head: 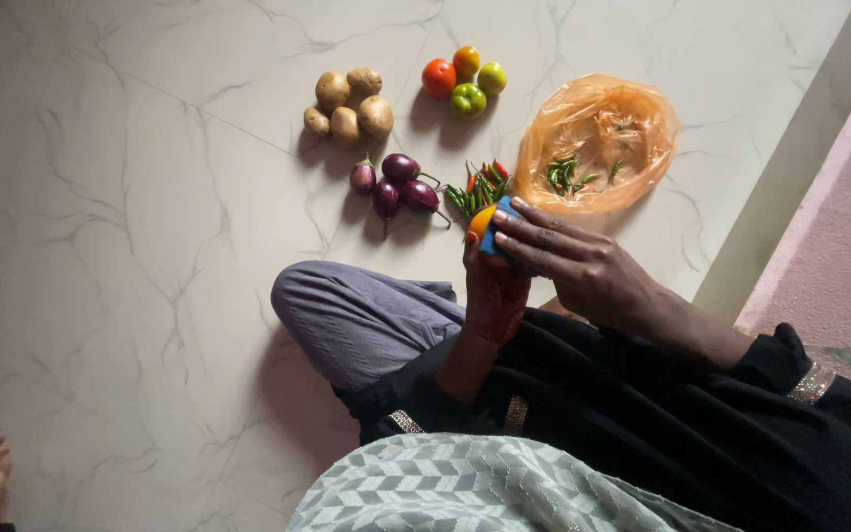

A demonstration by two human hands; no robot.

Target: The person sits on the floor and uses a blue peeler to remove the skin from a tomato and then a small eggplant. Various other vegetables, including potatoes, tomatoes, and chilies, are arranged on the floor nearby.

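Both hands meet over the lap: the left hand [492,296] cups a round orange tomato [482,221] from below, and the right hand [583,264] presses a small blue cloth pad [500,234] against it. On the white marble floor [130,246] lie five brown potatoes [349,103], four purple eggplants [394,182], four round tomatoes [465,79], a loose pile of chillies [480,185] and one crumpled orange plastic bag [598,143].
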